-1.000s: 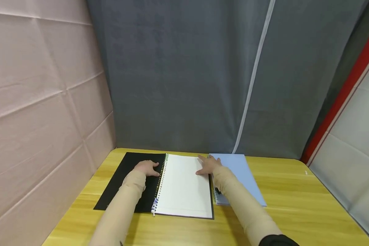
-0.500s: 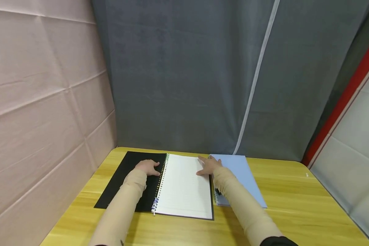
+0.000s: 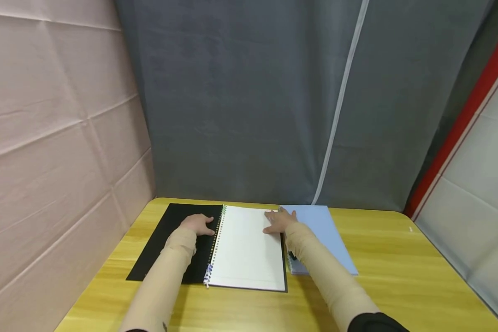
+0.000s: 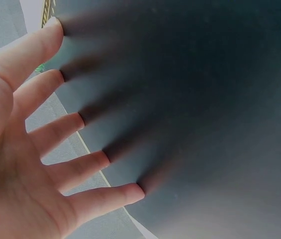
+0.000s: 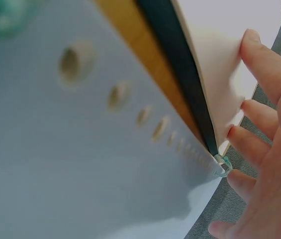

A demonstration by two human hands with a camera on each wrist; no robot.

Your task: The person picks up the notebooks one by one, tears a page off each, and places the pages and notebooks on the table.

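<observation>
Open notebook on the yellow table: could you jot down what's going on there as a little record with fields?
Notebook: open notebook lies flat on the table, blank white page up
Cover: black cover folded out to the left
Left hand: left hand rests on the black cover, fingers spread and straight
Right hand: right hand touches the page's far right edge
Beside it: blue notebook, closed, lying to the right

Open notebook (image 3: 228,249) lies flat on the table, black cover folded out toward nine o'clock, blank white page facing up toward three o'clock, ring binding running down the middle; just beside its three o'clock edge sits a closed light-blue notebook (image 3: 323,233), also flat
</observation>
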